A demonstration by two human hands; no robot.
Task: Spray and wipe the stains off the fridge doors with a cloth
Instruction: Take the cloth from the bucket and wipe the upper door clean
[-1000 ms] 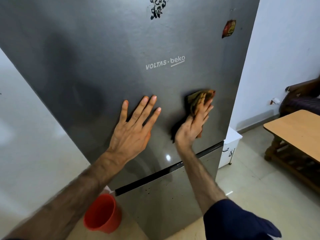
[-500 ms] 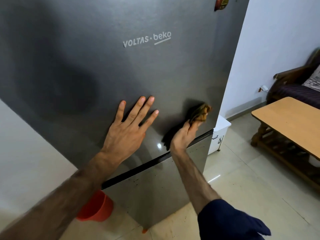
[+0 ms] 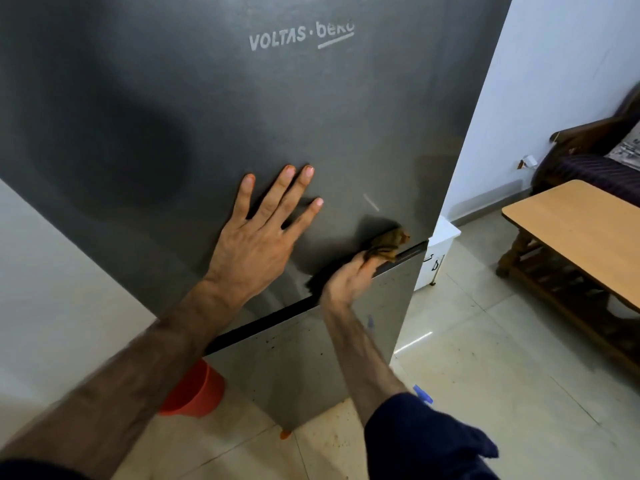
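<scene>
While left hand (image 3: 256, 244) braces, right hand (image 3: 349, 275) presses cloth (image 3: 386, 242) at door edge (image 3: 398, 259).

Dark grey fridge door (image 3: 207, 98), brown cloth (image 3: 386, 242), orange-red bucket (image 3: 197, 393), navy sleeve (image 3: 426, 441), light wood table (image 3: 581, 230)

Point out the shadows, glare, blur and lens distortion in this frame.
Head view: the wide lens tilts the fridge and bows the straight edges. A large soft shadow darkens the upper door, and smaller ones sit beside the left hand and the cloth. The right hand and cloth are motion-blurred. A thin bright glint streaks the floor tiles.
</scene>
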